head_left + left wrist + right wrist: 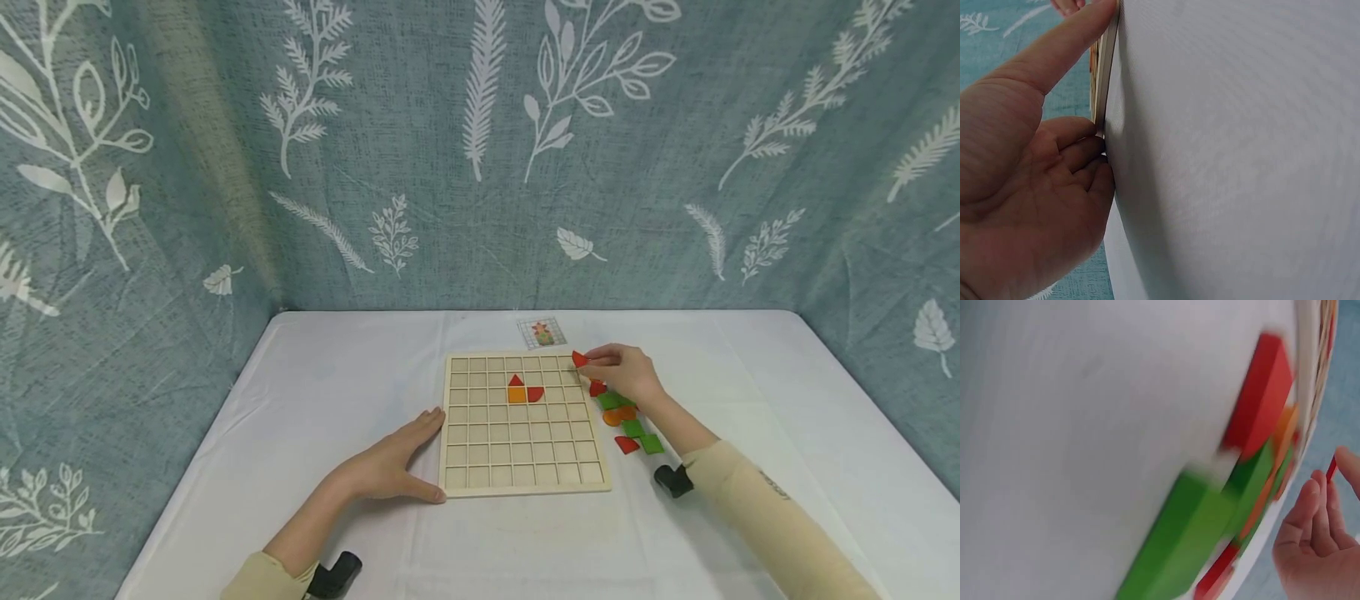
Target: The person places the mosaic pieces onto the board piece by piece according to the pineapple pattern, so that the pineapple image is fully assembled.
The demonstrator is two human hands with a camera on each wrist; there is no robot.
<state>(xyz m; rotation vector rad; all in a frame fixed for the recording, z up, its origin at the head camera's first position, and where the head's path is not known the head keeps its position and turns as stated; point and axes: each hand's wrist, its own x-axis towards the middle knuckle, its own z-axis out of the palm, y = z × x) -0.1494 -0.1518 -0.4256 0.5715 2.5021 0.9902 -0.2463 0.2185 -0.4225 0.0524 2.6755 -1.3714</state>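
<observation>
A wooden grid board [487,457] lies flat on the table. My left hand [393,461] rests at its left side, thumb by the near-left corner and fingertips against the edge; the left wrist view shows the thumb [1054,53] stretched straight along it. My right hand [624,371] pinches a red quarter-round piece [579,358] between thumb and fingertips, over the board's far-right corner. Inside the grid, a red triangle [516,380] sits directly above an orange square [517,395], with a red quarter-round piece [535,394] at the square's right.
Loose pieces lie right of the board, among them a green piece [652,443], a red piece [626,445] and an orange piece [613,417]. Behind the board lies a small picture card [555,332]. A leaf-patterned curtain [450,250] borders the white table [337,375].
</observation>
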